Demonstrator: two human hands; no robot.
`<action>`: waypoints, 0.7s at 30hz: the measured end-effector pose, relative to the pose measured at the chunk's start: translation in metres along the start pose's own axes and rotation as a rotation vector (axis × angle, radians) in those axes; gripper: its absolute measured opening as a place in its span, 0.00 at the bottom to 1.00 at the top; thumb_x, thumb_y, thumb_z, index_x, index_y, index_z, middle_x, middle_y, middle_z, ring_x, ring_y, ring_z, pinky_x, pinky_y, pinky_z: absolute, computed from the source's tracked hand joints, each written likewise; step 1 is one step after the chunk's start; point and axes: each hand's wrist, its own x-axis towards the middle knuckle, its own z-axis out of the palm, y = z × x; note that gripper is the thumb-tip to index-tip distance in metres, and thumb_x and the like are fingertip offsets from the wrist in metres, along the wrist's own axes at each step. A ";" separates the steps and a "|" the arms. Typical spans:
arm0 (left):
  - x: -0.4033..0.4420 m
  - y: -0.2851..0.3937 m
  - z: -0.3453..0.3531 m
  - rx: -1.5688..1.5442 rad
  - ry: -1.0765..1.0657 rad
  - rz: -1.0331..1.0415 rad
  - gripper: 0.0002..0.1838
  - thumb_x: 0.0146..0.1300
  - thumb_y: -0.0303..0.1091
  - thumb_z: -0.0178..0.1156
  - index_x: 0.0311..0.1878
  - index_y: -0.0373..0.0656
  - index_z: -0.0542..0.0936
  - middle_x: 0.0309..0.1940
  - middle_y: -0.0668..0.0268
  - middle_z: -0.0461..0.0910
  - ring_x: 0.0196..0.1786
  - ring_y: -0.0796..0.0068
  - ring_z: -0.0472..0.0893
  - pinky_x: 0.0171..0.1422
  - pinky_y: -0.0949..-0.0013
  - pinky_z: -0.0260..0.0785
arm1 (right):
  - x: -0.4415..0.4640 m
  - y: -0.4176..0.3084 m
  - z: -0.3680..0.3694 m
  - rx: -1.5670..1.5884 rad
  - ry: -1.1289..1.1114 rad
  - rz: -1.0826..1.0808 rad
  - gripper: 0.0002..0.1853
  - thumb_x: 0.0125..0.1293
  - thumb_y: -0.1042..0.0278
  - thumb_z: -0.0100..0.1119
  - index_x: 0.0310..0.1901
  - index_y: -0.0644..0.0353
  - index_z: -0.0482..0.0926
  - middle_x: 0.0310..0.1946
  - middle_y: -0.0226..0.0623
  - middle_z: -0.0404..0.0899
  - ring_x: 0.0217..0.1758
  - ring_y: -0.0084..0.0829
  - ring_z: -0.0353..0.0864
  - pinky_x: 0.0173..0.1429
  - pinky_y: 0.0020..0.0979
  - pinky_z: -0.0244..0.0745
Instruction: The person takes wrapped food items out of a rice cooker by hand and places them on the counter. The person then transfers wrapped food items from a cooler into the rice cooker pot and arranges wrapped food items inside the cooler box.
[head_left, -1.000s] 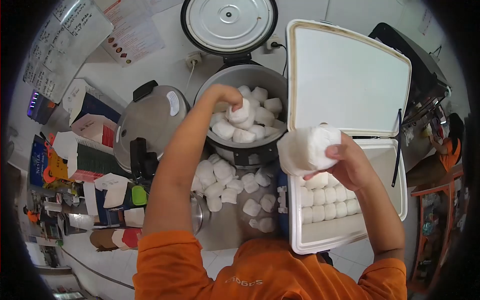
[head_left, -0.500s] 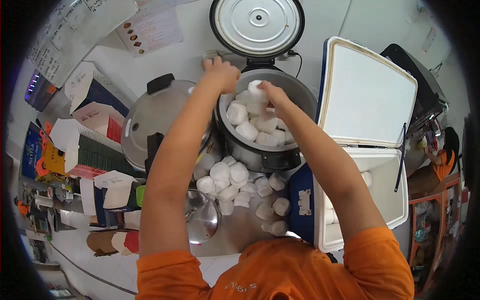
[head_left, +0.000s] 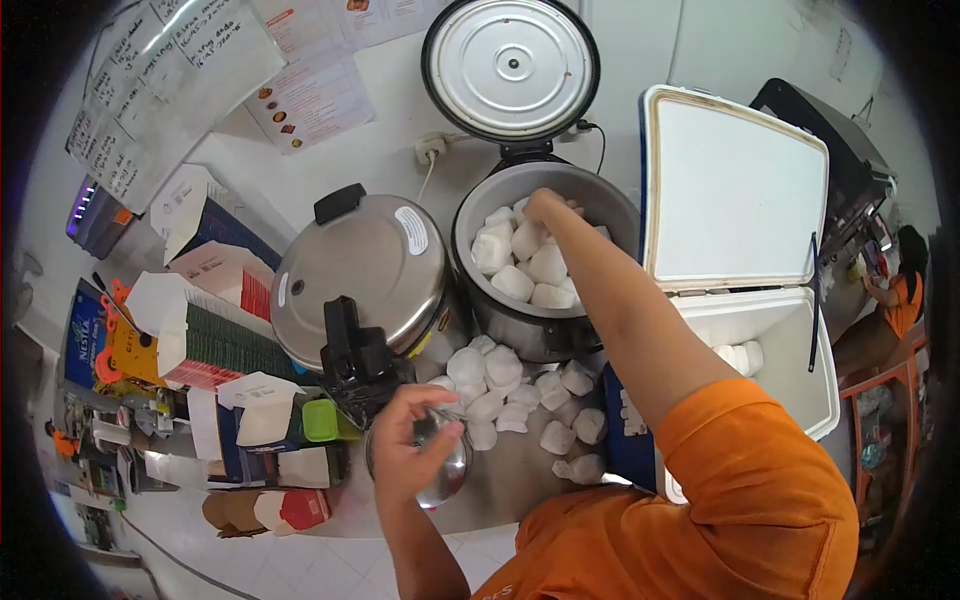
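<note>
My right hand (head_left: 548, 207) reaches into the open cooker pot (head_left: 612, 205), among white wrapped bundles (head_left: 512, 283); its fingers are mostly hidden. Over the round metal lid (head_left: 446, 478) is my left hand (head_left: 415, 440), its thumb and fingers curved apart around the lid's upper part; whether it touches the knob is unclear. More white bundles (head_left: 484, 372) lie in a pile on the metal counter (head_left: 505, 490) in front of the pot.
At the right stands an open cooler (head_left: 785, 375) with white bundles inside. A closed cooker (head_left: 365, 270) is left of the pot. Stacked cartons (head_left: 225, 335) are further left. A person in orange (head_left: 892, 300) is at the far right.
My left hand has come down from the pot's rim to the metal lid. My right hand has gone from holding a white bundle over the pot to deeper inside its far side.
</note>
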 end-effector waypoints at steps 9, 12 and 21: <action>-0.003 0.043 0.087 0.058 -0.589 0.009 0.18 0.55 0.30 0.74 0.50 0.40 0.84 0.41 0.66 0.87 0.40 0.72 0.82 0.49 0.68 0.72 | -0.336 0.054 -0.228 0.301 -0.675 -1.146 0.19 0.70 0.54 0.61 0.51 0.62 0.83 0.37 0.30 0.85 0.41 0.25 0.81 0.47 0.31 0.75; 0.002 0.069 0.134 -0.064 -0.791 0.080 0.17 0.57 0.30 0.73 0.51 0.40 0.84 0.40 0.66 0.87 0.41 0.70 0.83 0.49 0.65 0.74 | -0.392 0.168 -0.258 -0.042 -1.130 -0.910 0.17 0.71 0.54 0.65 0.44 0.63 0.84 0.38 0.34 0.89 0.41 0.27 0.86 0.43 0.33 0.78; 0.058 0.060 0.408 0.836 -1.295 0.310 0.20 0.60 0.37 0.70 0.54 0.40 0.83 0.47 0.51 0.87 0.50 0.50 0.87 0.54 0.56 0.81 | -0.326 0.496 -0.038 -0.593 -0.193 -0.762 0.28 0.61 0.64 0.65 0.63 0.65 0.76 0.64 0.45 0.76 0.66 0.41 0.76 0.63 0.44 0.74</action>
